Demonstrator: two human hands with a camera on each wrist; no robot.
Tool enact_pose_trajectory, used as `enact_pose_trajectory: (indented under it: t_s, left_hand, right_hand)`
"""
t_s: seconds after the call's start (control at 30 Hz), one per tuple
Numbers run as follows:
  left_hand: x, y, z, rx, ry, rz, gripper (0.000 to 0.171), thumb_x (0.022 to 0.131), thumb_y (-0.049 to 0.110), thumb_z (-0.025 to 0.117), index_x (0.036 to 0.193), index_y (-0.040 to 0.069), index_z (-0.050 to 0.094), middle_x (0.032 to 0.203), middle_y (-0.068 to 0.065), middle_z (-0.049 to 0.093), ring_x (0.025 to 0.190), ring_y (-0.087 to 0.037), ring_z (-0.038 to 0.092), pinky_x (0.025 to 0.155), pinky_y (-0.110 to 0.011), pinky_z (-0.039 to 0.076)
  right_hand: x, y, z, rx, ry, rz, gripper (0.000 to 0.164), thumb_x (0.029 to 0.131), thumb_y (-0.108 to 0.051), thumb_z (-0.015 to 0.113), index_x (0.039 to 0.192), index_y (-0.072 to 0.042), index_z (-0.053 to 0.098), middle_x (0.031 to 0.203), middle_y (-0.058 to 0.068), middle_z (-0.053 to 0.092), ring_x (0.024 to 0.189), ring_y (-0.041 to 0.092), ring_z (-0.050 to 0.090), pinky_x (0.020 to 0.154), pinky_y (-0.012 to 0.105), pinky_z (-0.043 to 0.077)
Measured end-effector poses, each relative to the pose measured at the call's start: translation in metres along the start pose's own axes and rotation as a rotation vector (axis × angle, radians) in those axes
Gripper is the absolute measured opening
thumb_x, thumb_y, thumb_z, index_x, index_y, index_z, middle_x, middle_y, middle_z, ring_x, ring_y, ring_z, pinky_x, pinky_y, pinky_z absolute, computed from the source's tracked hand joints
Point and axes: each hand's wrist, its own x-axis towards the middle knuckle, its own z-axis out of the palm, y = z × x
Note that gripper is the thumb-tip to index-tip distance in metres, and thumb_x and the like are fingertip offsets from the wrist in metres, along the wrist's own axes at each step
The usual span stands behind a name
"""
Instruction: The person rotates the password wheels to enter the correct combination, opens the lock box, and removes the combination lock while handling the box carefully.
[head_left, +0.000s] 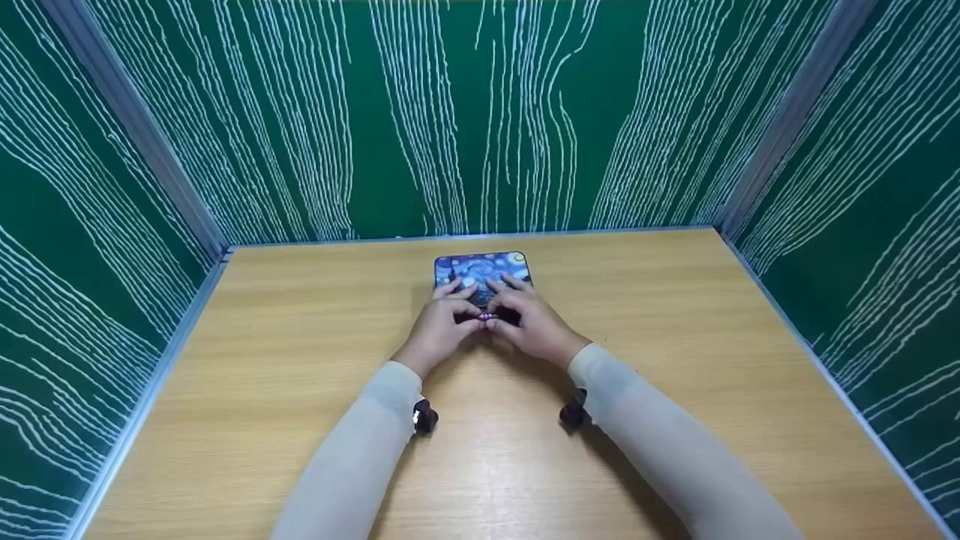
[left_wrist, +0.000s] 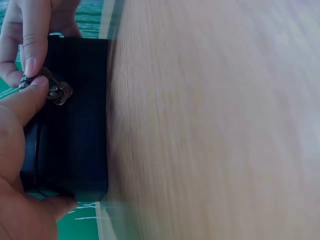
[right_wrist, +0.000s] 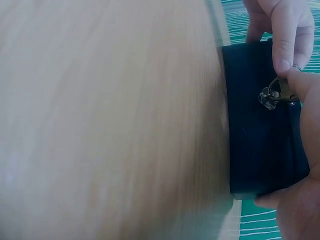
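A dark box (left_wrist: 75, 150) with a blue swirling painted lid (head_left: 480, 268) stands on the table. On its front face is a metal clasp (right_wrist: 268, 98) with a small padlock (right_wrist: 285, 91) hanging through it. My left hand (head_left: 441, 326) pinches the padlock between thumb and index finger, its other fingers spread over the lid. From the other side, my right hand (head_left: 536, 322) holds the same padlock with thumb and index finger, other fingers also on the lid. A ridged, dial-like end of the padlock shows between the fingertips in the left wrist view.
The wooden table (head_left: 300, 360) runs up to a green back wall (head_left: 510, 120) with white wavy lines, and similar panels rise at both sides. Small dark wrist cameras sit under both sleeves.
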Motion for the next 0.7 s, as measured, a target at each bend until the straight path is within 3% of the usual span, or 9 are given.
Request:
enact_pose_trajectory:
  t_s: [0.37,0.7]
  left_hand:
    - [0.0002,-0.0003,0.0008,-0.002,0.006,0.015,0.014,0.102,0.022,0.088,0.115,0.016,0.09,0.172,0.007,0.058,0.175,-0.028,0.033,0.144,-0.05,0.027]
    - [-0.0005,-0.0016,0.0006,0.031,0.012,0.034,0.014,0.102,0.021,0.088,0.114,0.015,0.09,0.17,0.005,0.06,0.174,-0.028,0.035,0.143,-0.051,0.029]
  right_hand:
    - [0.0001,0.0004,-0.0005,0.016,0.006,-0.016,0.023,0.108,-0.029,0.08,0.126,-0.015,0.074,0.18,0.007,0.048,0.175,0.043,0.029,0.139,0.073,0.023]
    - [0.0001,0.0014,0.0008,0.019,0.025,-0.046,0.015,0.109,-0.022,0.08,0.12,-0.013,0.074,0.176,0.009,0.054,0.172,0.045,0.034,0.14,0.069,0.028]
